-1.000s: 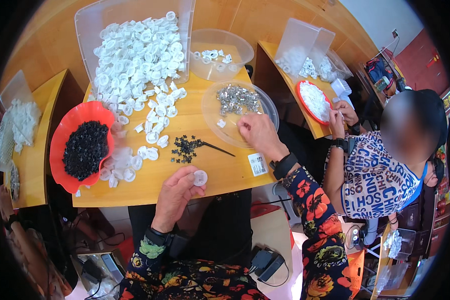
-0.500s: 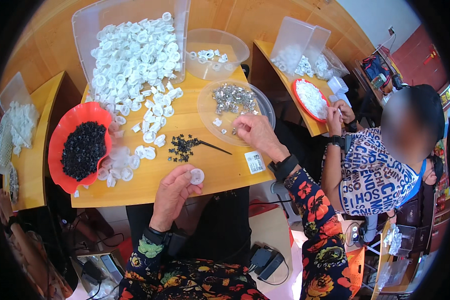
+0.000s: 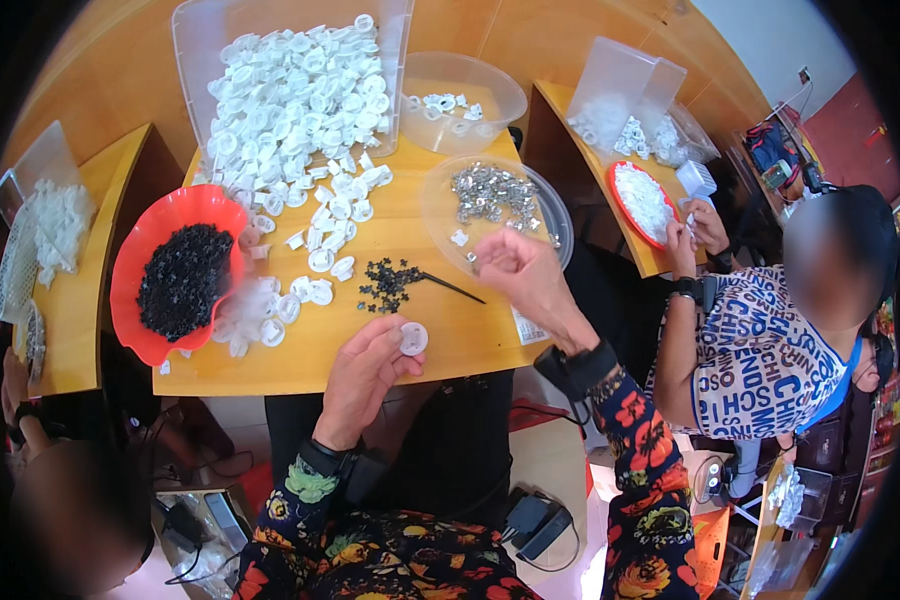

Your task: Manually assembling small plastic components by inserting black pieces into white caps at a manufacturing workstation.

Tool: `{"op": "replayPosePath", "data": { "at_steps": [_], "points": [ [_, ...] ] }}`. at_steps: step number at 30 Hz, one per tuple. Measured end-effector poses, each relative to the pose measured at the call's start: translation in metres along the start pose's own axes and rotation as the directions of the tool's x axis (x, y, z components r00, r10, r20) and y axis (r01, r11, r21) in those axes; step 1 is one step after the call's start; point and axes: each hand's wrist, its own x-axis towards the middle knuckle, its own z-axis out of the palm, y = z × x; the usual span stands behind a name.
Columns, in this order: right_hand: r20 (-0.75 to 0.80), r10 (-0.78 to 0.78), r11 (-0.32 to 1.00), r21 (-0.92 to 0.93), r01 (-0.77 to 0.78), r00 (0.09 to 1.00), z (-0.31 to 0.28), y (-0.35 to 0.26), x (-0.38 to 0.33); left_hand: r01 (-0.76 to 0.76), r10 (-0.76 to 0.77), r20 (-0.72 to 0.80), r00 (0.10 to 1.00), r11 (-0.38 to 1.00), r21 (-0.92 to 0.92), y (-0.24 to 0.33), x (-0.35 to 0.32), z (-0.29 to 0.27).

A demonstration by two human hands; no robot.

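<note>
The left hand (image 3: 368,366) pinches a round whitish cap (image 3: 413,339) near the front edge of the counter (image 3: 470,345); the right hand (image 3: 532,283), fingers half-curled, any hold unclear, is rightward and farther out, nearest the metal pieces (image 3: 492,196).

white round plastic piece (image 3: 414,339): translucent, rimmed, flat face up toward camera, held in left hand (image 3: 362,375) near worktop (image 3: 270,370) front edge. small silver metal parts (image 3: 492,195): shiny, loose, heaped in clear round tray (image 3: 438,218).

Dark floral sleeves (image 3: 648,455) (partly red) meet black wristbands (image 3: 578,371)
</note>
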Motion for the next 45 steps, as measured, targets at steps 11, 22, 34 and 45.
{"op": "replayPosePath", "data": {
  "at_steps": [11, 22, 34, 45],
  "points": [
    [0.175, -0.145, 0.987, 0.100, 0.129, 0.974, 0.051, -0.025, -0.052, -0.063, 0.061, -0.034, 0.998, 0.996, -0.061, -0.003, 0.001, 0.007],
    [0.118, -0.154, 0.988, -0.002, 0.156, 0.981, 0.053, -0.033, -0.060, -0.040, 0.040, -0.008, 0.999, 0.999, 0.007, -0.001, 0.000, 0.011],
    [0.153, -0.122, 0.984, -0.113, 0.140, 0.981, 0.050, -0.030, -0.056, -0.031, 0.031, 0.010, 0.999, 0.999, 0.045, 0.000, 0.001, 0.010],
    [-0.063, -0.332, 0.943, -0.066, 0.328, 0.941, 0.070, -0.017, -0.067, -0.027, 0.027, -0.010, 1.000, 0.997, -0.076, -0.005, 0.005, 0.004]
  ]
}}
